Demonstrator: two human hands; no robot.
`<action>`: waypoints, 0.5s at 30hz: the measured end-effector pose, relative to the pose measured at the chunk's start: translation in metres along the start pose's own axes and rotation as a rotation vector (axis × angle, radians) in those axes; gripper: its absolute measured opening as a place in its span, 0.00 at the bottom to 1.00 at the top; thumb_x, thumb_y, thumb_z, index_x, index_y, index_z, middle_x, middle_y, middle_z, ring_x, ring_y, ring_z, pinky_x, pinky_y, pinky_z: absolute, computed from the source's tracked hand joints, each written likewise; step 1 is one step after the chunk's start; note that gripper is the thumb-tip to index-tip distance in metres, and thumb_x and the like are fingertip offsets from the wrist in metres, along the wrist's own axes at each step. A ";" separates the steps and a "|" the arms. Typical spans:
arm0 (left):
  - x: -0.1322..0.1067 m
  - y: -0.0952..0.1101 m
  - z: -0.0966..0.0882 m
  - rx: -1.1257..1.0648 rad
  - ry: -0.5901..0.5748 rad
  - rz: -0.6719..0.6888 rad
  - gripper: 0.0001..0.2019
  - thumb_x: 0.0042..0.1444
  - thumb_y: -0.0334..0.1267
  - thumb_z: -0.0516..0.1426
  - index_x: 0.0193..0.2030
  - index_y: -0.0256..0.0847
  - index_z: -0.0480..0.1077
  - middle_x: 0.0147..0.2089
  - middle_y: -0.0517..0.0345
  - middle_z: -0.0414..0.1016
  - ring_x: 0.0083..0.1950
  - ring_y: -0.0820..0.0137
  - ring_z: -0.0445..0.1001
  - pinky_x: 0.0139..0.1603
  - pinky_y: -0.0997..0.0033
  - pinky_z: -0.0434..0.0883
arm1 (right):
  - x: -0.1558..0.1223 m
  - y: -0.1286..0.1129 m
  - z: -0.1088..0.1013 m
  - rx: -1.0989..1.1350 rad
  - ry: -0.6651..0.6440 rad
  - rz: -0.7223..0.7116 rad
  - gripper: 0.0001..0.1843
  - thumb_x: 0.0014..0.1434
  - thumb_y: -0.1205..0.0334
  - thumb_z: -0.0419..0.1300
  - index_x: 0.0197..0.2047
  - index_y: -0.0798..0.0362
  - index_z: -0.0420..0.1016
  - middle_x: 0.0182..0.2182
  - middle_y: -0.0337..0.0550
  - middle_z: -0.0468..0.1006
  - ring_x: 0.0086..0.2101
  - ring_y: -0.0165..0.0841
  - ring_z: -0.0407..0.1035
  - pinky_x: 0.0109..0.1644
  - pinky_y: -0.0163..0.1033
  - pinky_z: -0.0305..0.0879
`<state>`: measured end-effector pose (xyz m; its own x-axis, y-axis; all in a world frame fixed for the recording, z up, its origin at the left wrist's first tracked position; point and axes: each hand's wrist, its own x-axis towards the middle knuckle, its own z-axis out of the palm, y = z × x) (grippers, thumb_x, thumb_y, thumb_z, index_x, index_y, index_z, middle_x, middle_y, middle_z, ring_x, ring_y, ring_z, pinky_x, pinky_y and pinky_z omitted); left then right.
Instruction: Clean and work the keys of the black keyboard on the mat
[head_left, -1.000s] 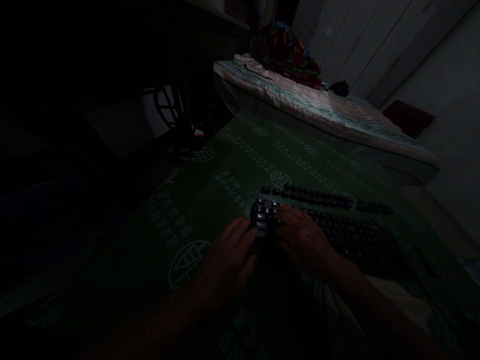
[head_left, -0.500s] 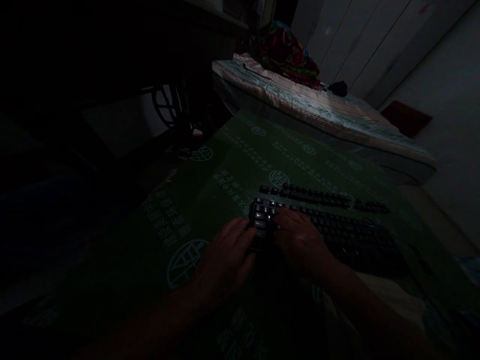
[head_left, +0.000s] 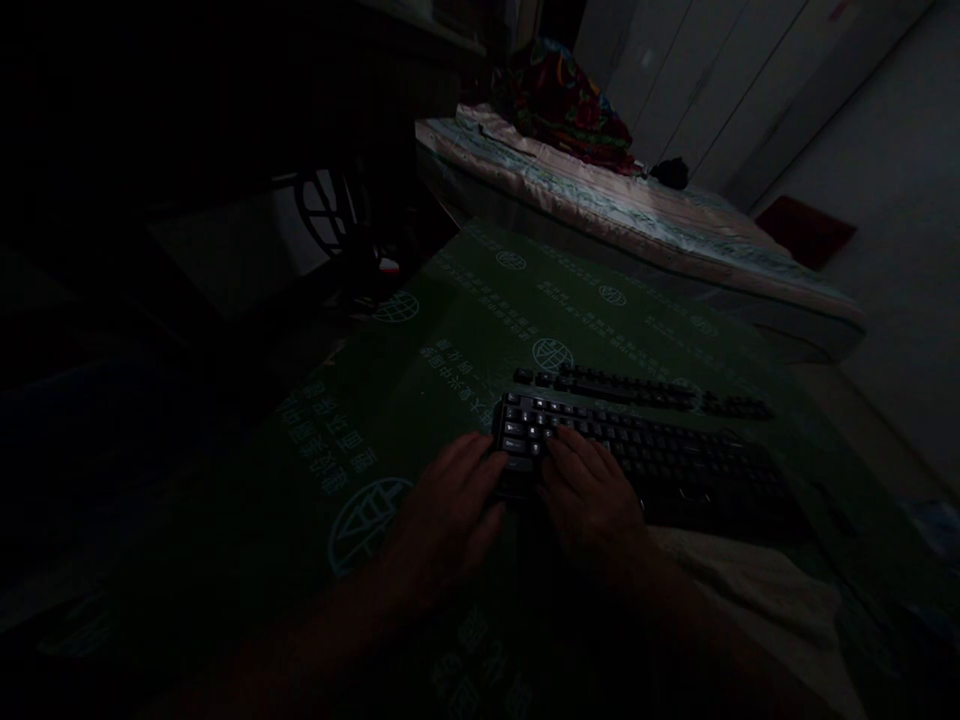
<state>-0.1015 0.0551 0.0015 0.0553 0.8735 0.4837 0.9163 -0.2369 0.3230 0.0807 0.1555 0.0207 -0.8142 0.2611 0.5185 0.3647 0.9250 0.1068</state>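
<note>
A black keyboard (head_left: 675, 460) lies on a green printed table cover (head_left: 420, 340) in a very dark room. My left hand (head_left: 450, 510) is curled round the keyboard's left end, fingers against its edge. Beside it, my right hand (head_left: 589, 495) rests on the keyboard's left part, fingers stretched over the keys near the front rows. Just behind the keyboard lies a second dark row of keys (head_left: 637, 388); whether it is a separate strip or a reflection I cannot tell.
A bed (head_left: 637, 220) with a pale cover stands behind the table, with a red patterned bundle (head_left: 562, 100) and a small dark object (head_left: 670, 172) on it. A dark chair frame (head_left: 330, 215) stands at the left. Pale cloth (head_left: 750, 590) lies at the near right.
My right hand has slid back toward me, uncovering more keys at the keyboard's left end. My left hand has stayed at the left edge. The view has shifted slightly.
</note>
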 end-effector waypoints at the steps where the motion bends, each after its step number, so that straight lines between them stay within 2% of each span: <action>1: 0.000 0.000 0.000 0.002 0.000 0.001 0.20 0.58 0.31 0.50 0.59 0.37 0.59 0.59 0.42 0.65 0.61 0.53 0.62 0.57 0.47 0.67 | -0.002 -0.001 0.001 -0.004 0.007 0.014 0.11 0.61 0.70 0.54 0.44 0.61 0.75 0.48 0.57 0.76 0.55 0.48 0.63 0.56 0.53 0.62; 6: 0.001 -0.001 0.001 0.017 0.006 0.030 0.20 0.59 0.30 0.51 0.58 0.34 0.60 0.59 0.41 0.64 0.61 0.52 0.62 0.58 0.46 0.66 | -0.005 -0.005 0.006 -0.035 0.063 0.080 0.10 0.62 0.66 0.55 0.45 0.57 0.75 0.49 0.55 0.76 0.56 0.45 0.63 0.57 0.53 0.62; 10: 0.002 0.001 0.000 0.021 -0.001 0.033 0.20 0.58 0.30 0.51 0.58 0.34 0.60 0.60 0.40 0.62 0.62 0.51 0.60 0.58 0.45 0.66 | -0.004 -0.006 0.007 -0.043 0.133 0.081 0.10 0.62 0.63 0.56 0.43 0.58 0.75 0.47 0.57 0.76 0.55 0.45 0.65 0.57 0.54 0.61; 15: 0.005 0.004 -0.003 0.006 0.013 0.043 0.19 0.58 0.29 0.51 0.57 0.35 0.61 0.60 0.40 0.62 0.62 0.52 0.60 0.59 0.46 0.65 | -0.003 -0.007 0.007 -0.049 0.121 0.066 0.11 0.62 0.62 0.56 0.44 0.60 0.75 0.47 0.58 0.76 0.55 0.47 0.64 0.58 0.56 0.60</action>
<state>-0.0987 0.0571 0.0080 0.0898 0.8570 0.5074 0.9156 -0.2715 0.2967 0.0772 0.1504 0.0128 -0.7284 0.2830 0.6239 0.4397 0.8915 0.1089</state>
